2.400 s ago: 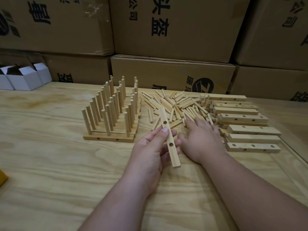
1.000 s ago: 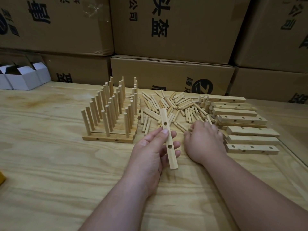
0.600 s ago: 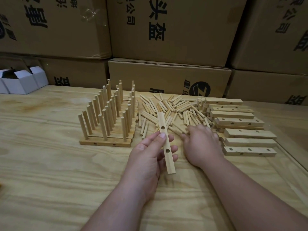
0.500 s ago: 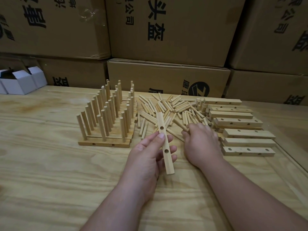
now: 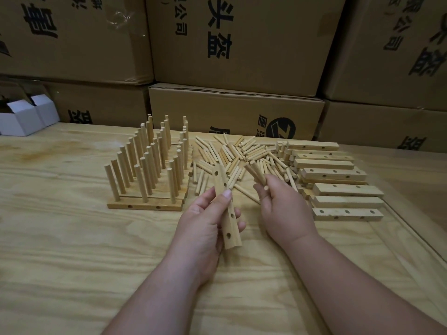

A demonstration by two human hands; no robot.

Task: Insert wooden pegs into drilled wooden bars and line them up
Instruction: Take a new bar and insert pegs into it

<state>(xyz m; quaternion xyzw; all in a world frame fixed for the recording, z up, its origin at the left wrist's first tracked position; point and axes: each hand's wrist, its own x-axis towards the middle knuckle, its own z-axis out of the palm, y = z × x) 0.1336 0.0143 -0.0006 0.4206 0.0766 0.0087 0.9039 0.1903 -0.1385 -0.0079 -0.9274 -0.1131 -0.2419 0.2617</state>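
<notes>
Left hand: the left hand [image 5: 208, 223] at lower centre of the frame grips a drilled bar [image 5: 226, 209], thumb laid along its top, fingers curled beneath; the bar tilts up off the table [image 5: 60, 238] with its holes turned toward the other hand, likely so pegs can go straight in.
Right hand: the right hand [image 5: 283, 209], just right of centre, is closed round a small bundle of pegs [image 5: 257, 174], their ends fanning up and left toward the bar; holding several probably spares repeated trips to the pile.
Loose pegs: the peg pile [image 5: 242, 153] lies just above both hands, within easy reach.
Empty bars: the undrilled-looking and drilled spare bars [image 5: 346, 192] are stacked in rows at centre right.
Finished work: the pegged bars [image 5: 147, 170] stand side by side at centre left, pegs upright, lined up out of the working zone.
Step in hand: judged as about to seat the first peg; the held bar's visible holes are empty.
Background: cardboard boxes [image 5: 237, 44] fill the upper frame.
</notes>
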